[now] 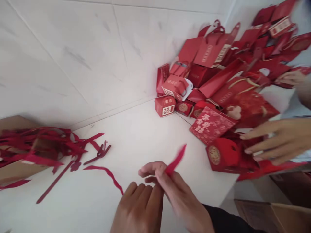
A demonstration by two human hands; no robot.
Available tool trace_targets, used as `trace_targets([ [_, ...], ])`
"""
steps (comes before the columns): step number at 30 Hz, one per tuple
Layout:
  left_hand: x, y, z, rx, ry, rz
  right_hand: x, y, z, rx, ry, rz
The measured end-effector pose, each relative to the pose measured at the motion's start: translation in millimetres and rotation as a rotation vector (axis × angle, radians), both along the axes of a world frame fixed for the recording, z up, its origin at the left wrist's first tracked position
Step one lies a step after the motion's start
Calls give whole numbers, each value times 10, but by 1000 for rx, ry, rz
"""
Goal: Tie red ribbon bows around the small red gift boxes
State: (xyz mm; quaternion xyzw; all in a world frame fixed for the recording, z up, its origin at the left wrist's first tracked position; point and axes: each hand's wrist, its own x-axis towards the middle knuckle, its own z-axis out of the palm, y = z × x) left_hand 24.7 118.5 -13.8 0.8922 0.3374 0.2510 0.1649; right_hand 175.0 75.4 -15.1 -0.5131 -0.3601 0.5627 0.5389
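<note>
Close together at the bottom middle are my two hands, with a red ribbon running through them. My left hand (139, 208) is curled into a fist, and one loose length of the red ribbon (107, 171) trails out of it to the left across the white surface. Touching its knuckle side is my right hand (177, 194), its fingers curled and thumb pressed down. The other ribbon end sticks up past the right thumb, slightly blurred. The stretch of ribbon between the hands is hidden by the fingers.
At left, a cardboard box (26, 173) overflows with tangled red ribbons (48, 142). Red gift boxes (211, 124) lie heaped at right against a pale marbled wall (80, 48). Another person's hand (279, 139) touches a red box (224, 153); a further hand (291, 77) is behind.
</note>
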Motion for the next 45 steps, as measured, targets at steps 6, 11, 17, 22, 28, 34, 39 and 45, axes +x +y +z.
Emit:
trace_targets([
  [6, 535, -188, 6, -101, -113, 52, 575, -308, -109, -24, 426, -222],
  [11, 1284, -103, 221, -318, -342, -56, 941, -901, -203, 43, 115, -471],
  [17, 2137, 11, -16, -615, -215, -329, 1898, -1112, -453, 103, -352, -1040],
  [22, 2368, -15, -231, -643, -307, -265, 2720, -837, -670, 140, -495, -1104],
  [28, 2175, -19, -285, -586, -324, -130, 3257, -444, -762, 168, -594, -1036],
  [34, 1594, 145, -433, -502, -394, 54, 3283, -345, -815, 174, -592, -908],
  [39, 1096, 345, -484, -352, -438, 276, 3131, -420, -827, 176, -622, -879],
  [45, 949, 411, -283, -407, -496, 448, 3401, -306, -807, 156, -647, -1152],
])
